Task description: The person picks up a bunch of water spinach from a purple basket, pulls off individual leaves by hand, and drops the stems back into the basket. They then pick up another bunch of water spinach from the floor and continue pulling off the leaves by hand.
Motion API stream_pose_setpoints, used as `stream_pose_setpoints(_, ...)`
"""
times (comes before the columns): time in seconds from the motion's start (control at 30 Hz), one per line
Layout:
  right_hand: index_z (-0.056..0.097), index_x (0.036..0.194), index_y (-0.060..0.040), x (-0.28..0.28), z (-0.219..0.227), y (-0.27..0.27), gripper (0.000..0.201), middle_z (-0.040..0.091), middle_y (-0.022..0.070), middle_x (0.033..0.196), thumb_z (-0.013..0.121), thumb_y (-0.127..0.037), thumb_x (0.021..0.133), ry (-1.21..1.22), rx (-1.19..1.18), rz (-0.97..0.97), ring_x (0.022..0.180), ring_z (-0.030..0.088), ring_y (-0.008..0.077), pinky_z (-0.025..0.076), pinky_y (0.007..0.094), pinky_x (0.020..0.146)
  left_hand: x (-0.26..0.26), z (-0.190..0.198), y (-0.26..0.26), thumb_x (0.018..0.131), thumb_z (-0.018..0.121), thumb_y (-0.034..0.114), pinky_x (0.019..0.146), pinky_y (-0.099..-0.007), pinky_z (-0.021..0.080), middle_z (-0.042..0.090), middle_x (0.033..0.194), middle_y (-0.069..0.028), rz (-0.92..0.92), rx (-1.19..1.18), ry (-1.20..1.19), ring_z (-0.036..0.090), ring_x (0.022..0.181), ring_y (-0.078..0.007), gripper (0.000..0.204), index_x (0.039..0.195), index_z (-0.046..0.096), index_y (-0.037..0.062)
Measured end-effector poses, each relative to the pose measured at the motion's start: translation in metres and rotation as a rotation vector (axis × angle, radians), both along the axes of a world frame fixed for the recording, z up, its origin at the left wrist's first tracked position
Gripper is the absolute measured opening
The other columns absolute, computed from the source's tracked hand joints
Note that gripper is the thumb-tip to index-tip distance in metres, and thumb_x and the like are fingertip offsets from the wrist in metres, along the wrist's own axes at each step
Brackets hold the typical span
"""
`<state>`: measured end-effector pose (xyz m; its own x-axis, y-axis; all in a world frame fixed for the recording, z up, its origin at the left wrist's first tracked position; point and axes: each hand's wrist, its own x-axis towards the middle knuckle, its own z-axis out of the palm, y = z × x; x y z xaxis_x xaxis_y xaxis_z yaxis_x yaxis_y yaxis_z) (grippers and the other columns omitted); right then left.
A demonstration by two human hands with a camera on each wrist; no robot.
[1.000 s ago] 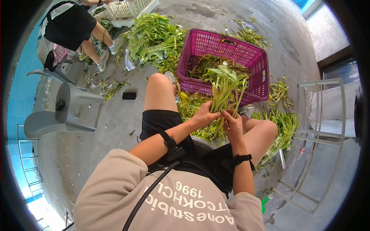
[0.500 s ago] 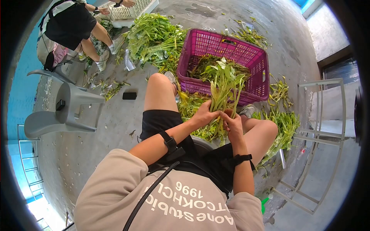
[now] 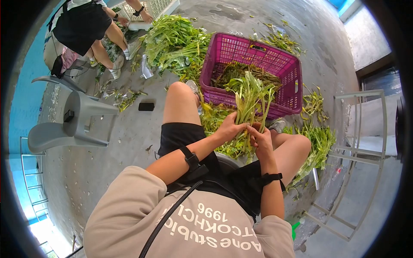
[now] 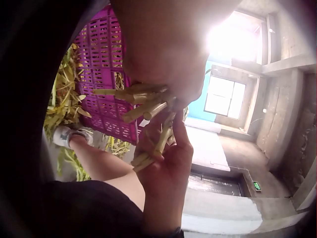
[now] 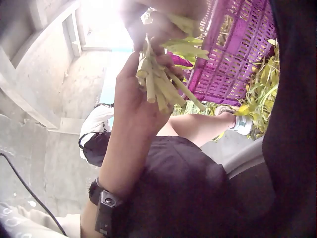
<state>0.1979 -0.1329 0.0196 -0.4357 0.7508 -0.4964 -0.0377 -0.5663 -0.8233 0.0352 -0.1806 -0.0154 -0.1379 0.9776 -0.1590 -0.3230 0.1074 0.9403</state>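
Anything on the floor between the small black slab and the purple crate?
Yes: the person's left leg and shoe lie between slab and crate; head view.

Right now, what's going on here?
A seated person is handling leafy greens. The left hand holds a bunch of stalks, fingers curled round it; the right hand grips a few stalks beside it. The leafy tops are over the near side of a purple crate, which has darker greens inside. More greens lie piled on the floor. A second person bends by a white crate.
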Motion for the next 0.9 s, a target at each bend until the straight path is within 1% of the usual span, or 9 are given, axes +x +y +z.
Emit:
stream_pose_setpoints(0.3,0.064,0.103,-0.0002,0.001,0.000,0.000,0.027,0.059,-0.0011,0.078,0.077,-0.015,0.084,0.019,0.004,-0.021,0.050,0.047,0.0022,0.029,0.0178,0.040,0.000,0.013,-0.001,0.088,0.072,0.015,0.081,-0.0275,0.051,0.067,0.102,-0.0061,0.034,-0.056,0.010,0.062,0.090,-0.0123,0.037,0.118,0.059,-0.0016)
stream_pose_setpoints(0.33,0.064,0.102,-0.0006,0.001,-0.001,0.000,0.027,0.058,-0.0016,0.077,0.077,-0.015,0.084,0.031,-0.001,-0.038,0.050,0.046,0.0027,0.028,0.0181,0.040,-0.002,0.007,0.001,0.088,0.072,0.015,0.080,-0.0271,0.050,0.067,0.101,-0.0062,0.021,-0.060,0.007,0.062,0.090,-0.0122,0.037,0.119,0.059,-0.0014)
stream_pose_setpoints(0.37,0.064,0.102,-0.0011,0.002,-0.002,0.001,0.026,0.057,-0.0021,0.076,0.077,-0.015,0.084,0.044,-0.005,-0.053,0.050,0.046,0.0031,0.028,0.0184,0.040,-0.001,0.012,0.000,0.089,0.071,0.015,0.077,-0.0274,0.050,0.066,0.100,-0.0058,0.051,-0.039,-0.044,0.062,0.086,-0.0128,0.035,0.118,0.058,-0.0005)
stream_pose_setpoints(0.5,0.063,0.100,-0.0019,0.004,-0.007,0.003,0.024,0.056,-0.0027,0.075,0.077,-0.015,0.084,0.049,0.000,-0.106,0.049,0.045,0.0039,0.028,0.0187,0.040,-0.005,0.015,-0.001,0.090,0.068,0.011,0.075,-0.0288,0.050,0.065,0.096,-0.0057,0.056,-0.106,-0.104,0.061,0.083,-0.0143,0.030,0.115,0.057,0.0004)
stream_pose_setpoints(0.53,0.063,0.099,-0.0019,0.004,-0.006,0.003,0.024,0.056,-0.0024,0.075,0.077,-0.015,0.084,0.063,-0.004,-0.102,0.049,0.045,0.0041,0.028,0.0190,0.040,-0.005,0.015,-0.001,0.089,0.067,0.008,0.076,-0.0294,0.050,0.065,0.095,-0.0060,0.077,-0.104,-0.121,0.062,0.082,-0.0146,0.027,0.113,0.057,0.0003)
stream_pose_setpoints(0.67,0.062,0.103,0.0002,0.004,-0.005,0.003,0.028,0.058,0.0001,0.078,0.078,-0.014,0.084,0.073,-0.002,-0.110,0.048,0.045,0.0049,0.029,0.0204,0.040,-0.007,0.014,0.000,0.088,0.067,0.008,0.075,-0.0293,0.049,0.064,0.093,-0.0057,0.086,-0.089,-0.115,0.060,0.081,-0.0144,0.026,0.111,0.057,0.0016)
stream_pose_setpoints(0.73,0.062,0.104,0.0009,0.003,-0.005,0.004,0.029,0.059,0.0008,0.079,0.077,-0.013,0.084,0.076,0.009,-0.127,0.049,0.045,0.0051,0.029,0.0205,0.040,-0.009,0.006,0.001,0.086,0.068,0.010,0.073,-0.0290,0.049,0.064,0.094,-0.0056,0.127,-0.097,-0.142,0.060,0.081,-0.0142,0.030,0.113,0.057,0.0019)
stream_pose_setpoints(0.83,0.062,0.106,0.0020,0.004,-0.004,0.004,0.030,0.062,0.0032,0.084,0.077,-0.013,0.084,0.119,0.005,-0.131,0.053,0.050,0.0061,0.029,0.0197,0.040,-0.013,0.005,0.001,0.084,0.072,0.011,0.071,-0.0292,0.049,0.064,0.091,-0.0054,0.173,-0.153,-0.141,0.060,0.076,-0.0144,0.032,0.112,0.057,0.0021)
stream_pose_setpoints(0.9,0.062,0.107,0.0010,0.002,0.002,0.002,0.029,0.066,0.0052,0.088,0.076,-0.012,0.085,0.046,0.006,-0.137,0.061,0.056,0.0071,0.031,0.0183,0.041,-0.013,0.009,0.000,0.083,0.074,0.012,0.070,-0.0292,0.049,0.064,0.090,-0.0052,0.163,-0.187,-0.117,0.060,0.075,-0.0144,0.034,0.111,0.058,0.0024)
